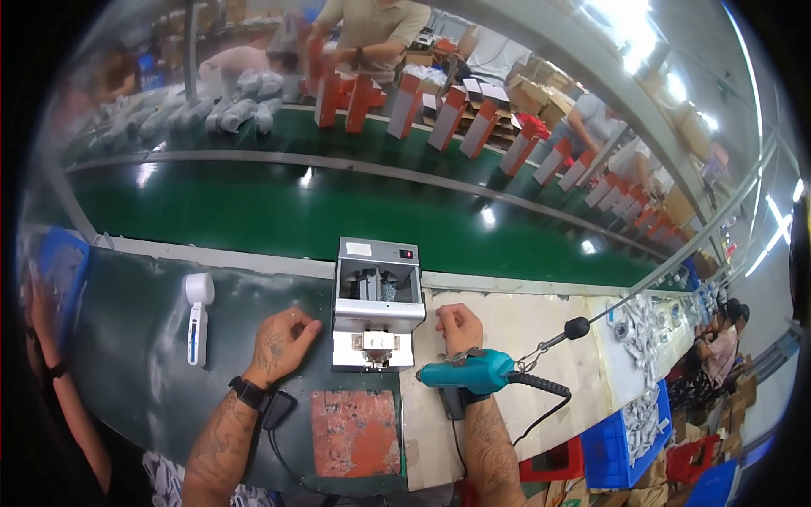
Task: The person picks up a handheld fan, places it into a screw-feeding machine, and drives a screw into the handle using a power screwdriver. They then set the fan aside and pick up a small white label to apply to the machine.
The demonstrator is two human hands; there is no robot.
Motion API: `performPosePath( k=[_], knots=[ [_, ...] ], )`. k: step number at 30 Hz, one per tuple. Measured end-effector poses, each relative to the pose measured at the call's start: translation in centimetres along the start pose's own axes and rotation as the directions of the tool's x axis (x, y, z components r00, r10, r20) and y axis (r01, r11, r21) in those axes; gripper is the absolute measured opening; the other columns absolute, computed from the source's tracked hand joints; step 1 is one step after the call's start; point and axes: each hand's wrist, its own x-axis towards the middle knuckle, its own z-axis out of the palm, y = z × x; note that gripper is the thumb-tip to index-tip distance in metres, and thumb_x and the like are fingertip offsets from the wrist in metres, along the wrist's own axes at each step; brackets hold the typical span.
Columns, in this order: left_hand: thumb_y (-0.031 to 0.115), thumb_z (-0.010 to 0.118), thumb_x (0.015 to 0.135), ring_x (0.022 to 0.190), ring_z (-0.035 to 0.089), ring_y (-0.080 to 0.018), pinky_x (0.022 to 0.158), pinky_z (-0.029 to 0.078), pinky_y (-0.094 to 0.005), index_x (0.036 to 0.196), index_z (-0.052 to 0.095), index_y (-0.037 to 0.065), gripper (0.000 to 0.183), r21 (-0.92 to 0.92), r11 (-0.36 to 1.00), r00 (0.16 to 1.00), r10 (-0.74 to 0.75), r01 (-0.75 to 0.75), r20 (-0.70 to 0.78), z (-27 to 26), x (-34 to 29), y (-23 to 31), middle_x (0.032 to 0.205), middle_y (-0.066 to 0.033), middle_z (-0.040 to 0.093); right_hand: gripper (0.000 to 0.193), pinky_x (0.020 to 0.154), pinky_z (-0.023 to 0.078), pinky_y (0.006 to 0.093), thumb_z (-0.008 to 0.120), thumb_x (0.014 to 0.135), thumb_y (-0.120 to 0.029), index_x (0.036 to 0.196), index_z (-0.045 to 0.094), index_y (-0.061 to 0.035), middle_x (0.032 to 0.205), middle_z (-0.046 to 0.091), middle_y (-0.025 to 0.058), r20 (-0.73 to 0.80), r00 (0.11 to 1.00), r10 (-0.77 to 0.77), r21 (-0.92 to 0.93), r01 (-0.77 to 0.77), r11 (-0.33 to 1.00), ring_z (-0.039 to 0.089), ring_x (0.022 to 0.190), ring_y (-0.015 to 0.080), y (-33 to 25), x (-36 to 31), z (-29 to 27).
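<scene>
Orange-and-white boxes stand upright on green belt behind both hands.

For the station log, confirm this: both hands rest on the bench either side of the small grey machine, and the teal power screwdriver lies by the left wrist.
One detail is wrong. The head view shows the teal power screwdriver lying by the right wrist, not the left. The rest holds: the left hand and the right hand rest on the bench either side of the small grey machine.

Tattooed forearms — black wristwatch
</scene>
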Motion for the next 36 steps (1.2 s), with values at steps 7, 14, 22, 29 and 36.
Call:
performPosePath(
  k=[7, 14, 22, 29, 36],
  knots=[
    [0.029, 0.076, 0.098, 0.060, 0.061, -0.0176, 0.059, 0.049, -0.0346, 0.090, 0.076, 0.002, 0.028, -0.012, 1.000, 0.999, 0.028, -0.029, -0.040, 0.0, 0.4, -0.2, 0.069, -0.0090, 0.068, 0.022, 0.063, 0.046, 0.0248, 0.066, 0.106, -0.021, 0.103, 0.073, -0.0004, 0.082, 0.071, 0.0039, 0.035, 0.999, 0.016, 0.015, -0.017, 1.000, 0.061, 0.071, 0.0088, -0.4, 0.2, -0.1],
    [0.027, 0.076, 0.098, 0.060, 0.061, -0.0180, 0.059, 0.049, -0.0346, 0.092, 0.076, 0.001, 0.026, -0.008, 1.000, 1.000, 0.014, -0.015, -0.016, -0.1, 0.3, 0.0, 0.070, -0.0092, 0.068, 0.023, 0.064, 0.047, 0.0250, 0.066, 0.107, -0.021, 0.104, 0.073, 0.0005, 0.081, 0.070, 0.0040, 0.049, 0.999, -0.007, 0.000, 0.007, 1.000, 0.060, 0.070, 0.0092, -0.3, 0.2, -0.1],
    [0.029, 0.074, 0.097, 0.072, 0.071, -0.0313, 0.068, 0.054, -0.0407, 0.090, 0.074, 0.002, 0.028, 0.025, 0.998, 0.998, -0.056, 0.056, 0.031, -0.7, 0.3, 0.8, 0.081, -0.0148, 0.072, 0.023, 0.065, 0.047, 0.0241, 0.066, 0.107, -0.021, 0.105, 0.074, 0.0001, 0.080, 0.070, 0.0030, 0.063, 0.997, -0.033, -0.017, 0.035, 0.999, 0.061, 0.071, 0.0081, -0.2, 0.2, -0.3],
    [0.030, 0.074, 0.097, 0.072, 0.071, -0.0305, 0.068, 0.054, -0.0408, 0.090, 0.074, 0.002, 0.029, 0.034, 0.998, 0.998, -0.059, 0.058, 0.030, -0.6, 0.3, 0.6, 0.081, -0.0143, 0.072, 0.021, 0.064, 0.046, 0.0238, 0.065, 0.106, -0.018, 0.104, 0.073, 0.0003, 0.082, 0.070, 0.0031, 0.076, 0.997, -0.013, -0.001, 0.013, 1.000, 0.060, 0.071, 0.0081, -0.4, 0.2, -0.2],
    [0.030, 0.074, 0.097, 0.071, 0.070, -0.0290, 0.068, 0.053, -0.0399, 0.090, 0.074, 0.002, 0.029, 0.037, 0.997, 0.997, -0.066, 0.064, 0.040, -0.5, 0.4, 0.9, 0.080, -0.0135, 0.072, 0.021, 0.063, 0.045, 0.0243, 0.066, 0.106, -0.020, 0.105, 0.073, -0.0008, 0.083, 0.071, 0.0029, 0.062, 0.998, 0.029, -0.001, -0.029, 1.000, 0.059, 0.071, 0.0078, -0.2, 0.3, -0.2]
  ],
)
